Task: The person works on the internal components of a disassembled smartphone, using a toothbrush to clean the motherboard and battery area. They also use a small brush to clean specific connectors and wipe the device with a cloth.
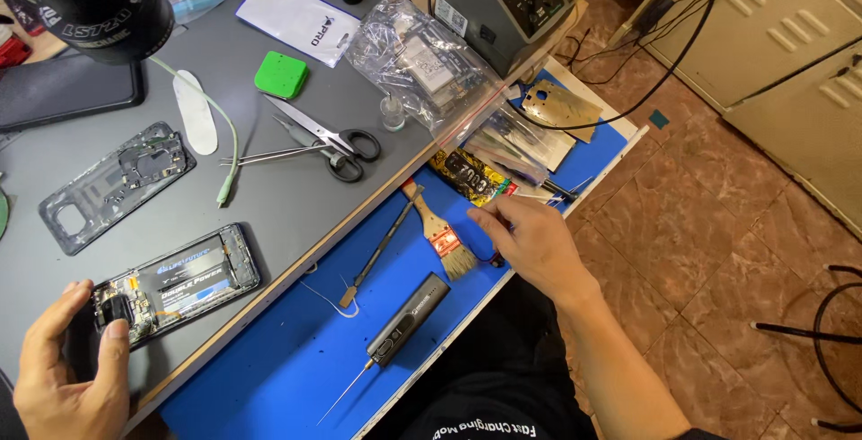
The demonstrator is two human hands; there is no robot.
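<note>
1. Far left, my left hand [67,368] is curled around the lower end of the opened phone [171,283]. Thumb and fingers close on its bottom corner; the rest of the phone lies flat on the grey mat [296,198], running up and to the right of the hand.
2. That phone shows a dark battery with a blue-and-white label across its middle.
3. Just above it lies a clear back cover [117,184], well apart from both hands.
4. Moving right: a green square pad [281,74], a white flat packet [296,18] with dark lettering, then scissors [328,139] and tweezers.
5. On the blue tray [269,377] below I see a thin spudger [382,247], a small brush [440,233] with a red label on its ferrule, and a dark electric screwdriver [409,319].
6. A crinkled clear bag [422,63] sits at the mat's edge; a black-and-yellow packet [467,175] lies beneath it.
7. My right hand [530,242] hovers over the tray, fingers loosely bent toward that packet and the brush, fingertips just beside them. I cannot tell whether it pinches anything.
</note>
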